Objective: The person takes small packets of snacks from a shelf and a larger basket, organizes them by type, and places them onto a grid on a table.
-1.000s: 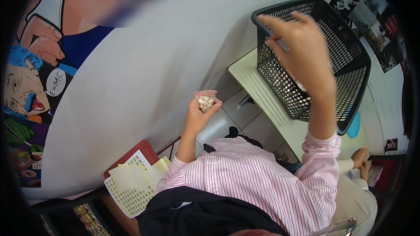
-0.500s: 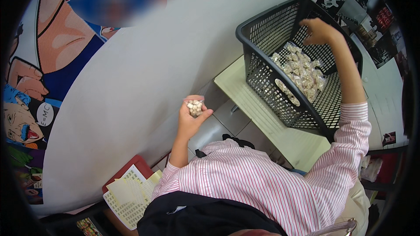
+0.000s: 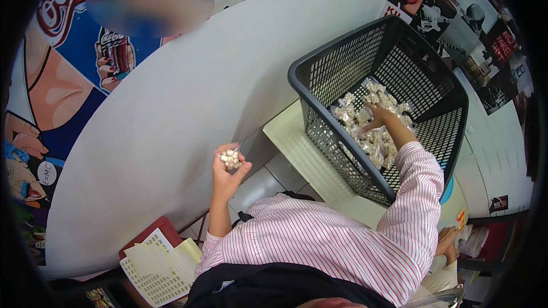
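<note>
My left hand (image 3: 227,177) is closed round a small clear zip bag (image 3: 230,158) of whitish, roundish pieces, held up in front of my body at the left. My right hand (image 3: 381,118) is down inside a dark grey slatted plastic basket (image 3: 338,120), its fingers apart over a heap of small clear bags (image 3: 374,145) with similar pale pieces in them. The fingertips are at the bags; whether they touch one is hard to see. Part of the heap is hidden under this hand and forearm.
Under the basket is a pale green-white bench top (image 3: 297,140). A white wall (image 3: 171,108) curves along the left, with posters (image 3: 474,17) beyond the basket. Sheets of yellow printed labels (image 3: 157,268) lie on a red surface (image 3: 162,229) at lower left.
My right hand has come down from the basket's far right side onto the heap of bags. My left hand still holds its bag. The view has shifted a little.
</note>
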Action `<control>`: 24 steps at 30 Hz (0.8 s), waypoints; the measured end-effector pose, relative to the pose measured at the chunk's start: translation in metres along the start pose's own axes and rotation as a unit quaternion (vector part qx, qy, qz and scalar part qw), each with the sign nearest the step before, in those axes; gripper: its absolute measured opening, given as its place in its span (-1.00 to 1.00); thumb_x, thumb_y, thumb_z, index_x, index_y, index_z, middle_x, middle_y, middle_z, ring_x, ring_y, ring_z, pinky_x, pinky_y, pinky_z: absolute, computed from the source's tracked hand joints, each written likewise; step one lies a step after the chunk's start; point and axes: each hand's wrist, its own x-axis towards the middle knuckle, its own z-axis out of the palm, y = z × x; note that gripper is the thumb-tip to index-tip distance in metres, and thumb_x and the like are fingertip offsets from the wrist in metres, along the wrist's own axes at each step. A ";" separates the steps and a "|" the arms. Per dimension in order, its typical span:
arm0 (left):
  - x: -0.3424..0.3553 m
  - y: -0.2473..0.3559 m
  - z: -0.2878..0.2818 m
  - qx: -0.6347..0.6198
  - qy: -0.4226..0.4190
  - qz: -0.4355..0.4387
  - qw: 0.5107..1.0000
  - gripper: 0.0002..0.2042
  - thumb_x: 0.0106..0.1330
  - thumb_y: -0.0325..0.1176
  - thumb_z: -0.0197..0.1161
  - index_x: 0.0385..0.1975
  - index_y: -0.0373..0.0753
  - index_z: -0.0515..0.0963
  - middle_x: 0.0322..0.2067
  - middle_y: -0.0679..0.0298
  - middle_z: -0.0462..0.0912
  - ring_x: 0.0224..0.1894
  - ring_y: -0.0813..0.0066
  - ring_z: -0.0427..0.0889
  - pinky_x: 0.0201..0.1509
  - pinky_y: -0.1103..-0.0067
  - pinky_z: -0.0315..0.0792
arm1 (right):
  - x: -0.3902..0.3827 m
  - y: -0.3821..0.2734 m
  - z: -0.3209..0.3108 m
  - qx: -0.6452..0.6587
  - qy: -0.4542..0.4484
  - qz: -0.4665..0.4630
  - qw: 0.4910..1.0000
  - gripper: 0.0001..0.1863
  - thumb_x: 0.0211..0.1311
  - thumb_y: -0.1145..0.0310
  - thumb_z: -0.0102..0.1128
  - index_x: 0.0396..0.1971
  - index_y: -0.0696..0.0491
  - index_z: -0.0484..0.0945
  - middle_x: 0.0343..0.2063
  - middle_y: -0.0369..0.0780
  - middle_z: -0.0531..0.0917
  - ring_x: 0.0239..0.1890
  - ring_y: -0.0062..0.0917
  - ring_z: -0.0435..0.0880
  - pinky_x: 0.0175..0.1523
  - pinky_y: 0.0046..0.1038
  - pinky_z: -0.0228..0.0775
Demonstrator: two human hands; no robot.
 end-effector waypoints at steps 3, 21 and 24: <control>0.005 -0.007 0.007 -0.003 -0.021 -0.020 1.000 -0.65 0.02 -0.56 0.19 -0.19 -0.28 0.27 -0.50 0.37 0.39 -0.43 0.70 0.36 -0.35 0.77 0.29 | 0.023 0.014 0.031 0.018 0.036 -0.019 0.999 0.33 -0.68 -0.37 0.25 0.20 -0.13 -0.24 0.18 0.05 -0.19 0.20 -0.05 -0.08 0.19 -0.19 -0.05; 0.021 -0.013 0.020 0.020 0.009 -0.025 0.999 -0.73 0.07 -0.57 0.11 -0.21 -0.28 0.29 -0.50 0.38 0.39 -0.45 0.71 0.35 -0.35 0.76 0.29 | -0.027 -0.037 0.048 -0.143 0.009 0.016 0.990 0.32 -0.65 -0.20 0.37 0.18 -0.26 -0.33 0.13 0.05 -0.02 0.12 -0.02 0.10 0.09 -0.19 0.15; 0.020 -0.013 0.019 0.016 0.010 -0.029 0.999 -0.73 0.07 -0.58 0.10 -0.21 -0.28 0.30 -0.50 0.37 0.40 -0.45 0.71 0.35 -0.35 0.76 0.30 | -0.017 -0.019 0.066 -0.067 0.055 -0.029 0.996 0.23 -0.62 -0.14 0.37 0.17 -0.24 -0.19 0.05 0.03 0.11 0.02 -0.03 0.23 0.01 -0.19 0.23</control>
